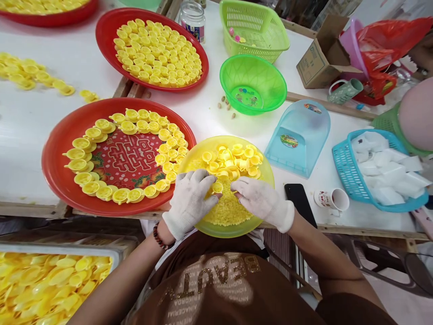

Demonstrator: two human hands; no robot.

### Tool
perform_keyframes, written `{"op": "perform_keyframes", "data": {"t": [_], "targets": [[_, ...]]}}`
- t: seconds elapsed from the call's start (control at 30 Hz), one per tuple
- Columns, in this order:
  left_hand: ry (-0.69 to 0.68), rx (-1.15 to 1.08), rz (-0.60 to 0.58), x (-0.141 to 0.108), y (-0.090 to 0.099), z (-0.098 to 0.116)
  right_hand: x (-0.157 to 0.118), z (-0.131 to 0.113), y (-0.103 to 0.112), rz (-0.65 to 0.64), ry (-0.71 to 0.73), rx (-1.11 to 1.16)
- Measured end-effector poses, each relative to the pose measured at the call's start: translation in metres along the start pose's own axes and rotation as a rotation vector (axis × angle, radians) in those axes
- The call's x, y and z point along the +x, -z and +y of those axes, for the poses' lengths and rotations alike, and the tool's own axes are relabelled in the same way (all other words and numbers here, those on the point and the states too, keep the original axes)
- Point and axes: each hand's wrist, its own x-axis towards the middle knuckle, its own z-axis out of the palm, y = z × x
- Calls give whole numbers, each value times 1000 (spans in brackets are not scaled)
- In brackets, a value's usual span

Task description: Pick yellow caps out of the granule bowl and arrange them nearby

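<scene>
My left hand (190, 198), in a white glove, pinches a small yellow plastic cup (218, 187) between thumb and fingers. Close by on its right, my gloved right hand (263, 201) has its fingertips pressed together; whatever is in them is too small to make out. Both hands are over a yellow basin (268, 174). Inside it, small yellow pellets (228, 214) lie toward me and a heap of loose yellow cups (237, 160) lies on the far side. Left of the basin, a red tray (57, 167) holds a ring of yellow cups (92, 187) around its printed centre.
Behind stands another red tray (104, 36) full of cups. A green bowl (252, 74), green basket (253, 13) and glass jar (192, 22) are farther back. Rightward lie a blue dustpan (297, 144), phone (300, 203), mug (331, 199) and blue basket (345, 176).
</scene>
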Motion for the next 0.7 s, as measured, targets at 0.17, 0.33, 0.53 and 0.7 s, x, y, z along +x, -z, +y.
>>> {"op": "perform_keyframes", "data": {"t": [0.17,0.33,0.53,0.7], "targets": [[-78,-238,87,-3,-2,2,-1,0,-3,-109,3,-100],[3,-352,176,-11,6,-1,8,-1,4,54,-6,-114],[291,-91,257,-24,37,-63,38,-9,-3,111,-57,-291],[490,114,86,-32,36,-121,46,-10,-3,126,-138,-318]]}}
